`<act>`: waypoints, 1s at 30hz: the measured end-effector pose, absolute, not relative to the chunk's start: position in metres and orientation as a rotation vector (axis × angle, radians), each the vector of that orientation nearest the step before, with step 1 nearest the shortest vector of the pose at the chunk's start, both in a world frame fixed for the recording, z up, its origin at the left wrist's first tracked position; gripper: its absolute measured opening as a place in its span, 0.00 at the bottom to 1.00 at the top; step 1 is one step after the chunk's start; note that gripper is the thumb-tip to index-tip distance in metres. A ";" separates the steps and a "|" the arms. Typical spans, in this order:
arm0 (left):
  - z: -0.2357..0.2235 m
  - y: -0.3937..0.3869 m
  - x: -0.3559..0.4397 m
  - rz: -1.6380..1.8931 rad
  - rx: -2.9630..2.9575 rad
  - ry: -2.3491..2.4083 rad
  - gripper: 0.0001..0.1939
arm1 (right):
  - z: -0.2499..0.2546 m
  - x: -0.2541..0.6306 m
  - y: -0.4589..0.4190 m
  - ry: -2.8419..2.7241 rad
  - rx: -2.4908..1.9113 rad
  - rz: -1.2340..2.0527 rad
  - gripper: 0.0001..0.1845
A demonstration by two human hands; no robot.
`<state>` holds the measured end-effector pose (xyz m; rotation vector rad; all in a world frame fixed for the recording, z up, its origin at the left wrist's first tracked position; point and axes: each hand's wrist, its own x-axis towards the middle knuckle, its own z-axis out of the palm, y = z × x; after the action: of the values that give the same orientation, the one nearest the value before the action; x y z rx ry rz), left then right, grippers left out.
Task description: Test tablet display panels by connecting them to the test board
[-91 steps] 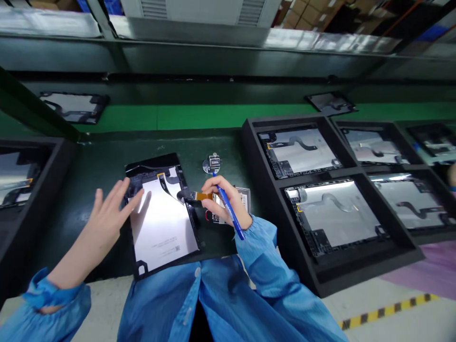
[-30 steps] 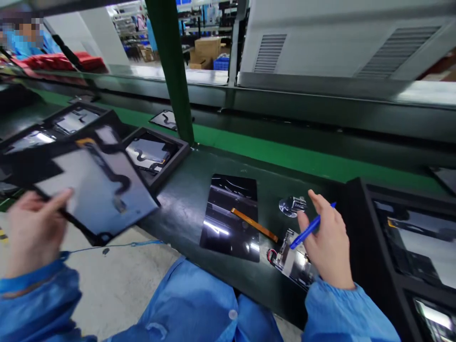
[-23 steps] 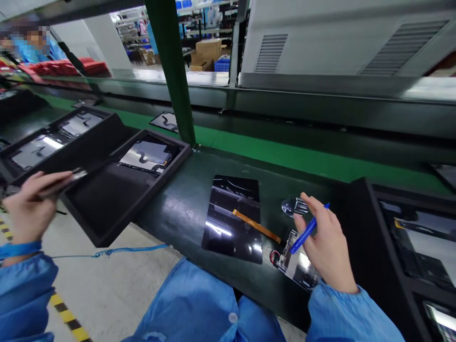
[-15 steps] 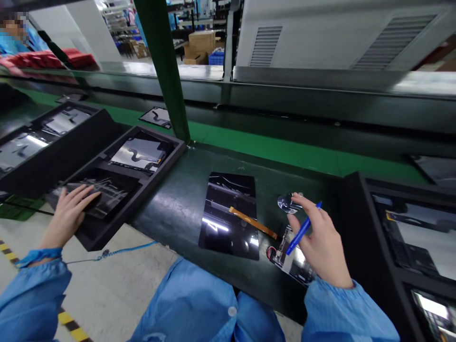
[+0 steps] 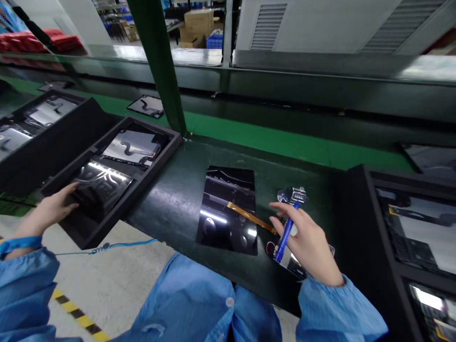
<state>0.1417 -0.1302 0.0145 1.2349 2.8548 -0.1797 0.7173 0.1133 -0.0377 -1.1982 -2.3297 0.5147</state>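
My left hand (image 5: pixel 53 209), thumb and fingers apart, is at the near left edge of a dark glossy panel (image 5: pixel 103 190) in the black tray; whether it touches the panel I cannot tell. My right hand (image 5: pixel 306 237) holds a slim blue plastic stick (image 5: pixel 287 232) slantwise against the palm, thumb and forefinger apart. Under that hand lies a device part with exposed electronics (image 5: pixel 294 267), partly hidden. A clear round disc with a metal piece (image 5: pixel 294 194) rests beyond my fingertips. Left of them, an orange flex cable (image 5: pixel 249 216) lies across a black glass panel (image 5: pixel 228 190).
The black foam tray (image 5: pixel 142 183) at left also holds a screen with a dark cable (image 5: pixel 130 145). Another black tray (image 5: pixel 392 266) with screens stands at right. A green post (image 5: pixel 156 66) rises behind the bench. A coiled blue cord (image 5: pixel 121 245) hangs below its edge.
My left hand has drawn back leftward from atop the dark panel to its edge. My right hand has come off the clear disc and moved slightly nearer, the blue stick now more upright.
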 end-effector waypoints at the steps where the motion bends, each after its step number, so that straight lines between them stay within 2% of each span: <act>1: 0.015 -0.127 0.142 -0.173 1.243 2.865 0.29 | -0.039 0.716 0.113 -2.349 -1.211 0.537 0.16; 4: 0.022 -0.109 0.173 -0.083 1.305 3.016 0.33 | -0.043 0.710 0.110 -2.410 -1.265 0.637 0.24; 6: 0.021 -0.088 0.222 0.238 1.564 3.020 0.35 | -0.045 0.705 0.108 -2.431 -1.287 0.762 0.27; 9: 0.002 -0.050 0.322 0.671 2.152 2.410 0.28 | -0.044 0.701 0.107 -2.250 -1.219 1.055 0.21; 11: -0.021 -0.026 0.390 0.579 2.442 2.005 0.25 | -0.042 0.703 0.108 -2.066 -1.165 1.190 0.14; 13: -0.043 -0.009 0.445 0.367 2.659 1.691 0.32 | -0.040 0.708 0.109 -1.938 -1.140 1.254 0.12; 15: -0.059 0.000 0.478 0.311 2.714 1.612 0.41 | -0.038 0.713 0.110 -1.831 -1.118 1.301 0.14; 18: -0.072 -0.006 0.494 0.254 2.743 1.528 0.53 | -0.037 0.719 0.110 -1.670 -1.071 1.384 0.20; 20: -0.074 -0.022 0.491 0.206 2.746 1.477 0.55 | -0.036 0.721 0.109 -1.570 -1.038 1.442 0.23; 24: -0.074 -0.056 0.475 0.253 2.719 1.460 0.35 | -0.033 0.720 0.107 -1.318 -0.951 1.555 0.20; 27: -0.066 -0.069 0.456 0.402 2.722 1.308 0.34 | -0.031 0.719 0.106 -1.234 -0.951 1.549 0.13; 30: -0.050 -0.078 0.432 0.639 2.649 1.262 0.32 | -0.030 0.718 0.105 -1.216 -0.961 1.544 0.12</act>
<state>0.4322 -0.0779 -0.0505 2.6490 1.2618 0.6393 0.7180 0.1051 -0.0298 -0.9609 -1.2164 1.5435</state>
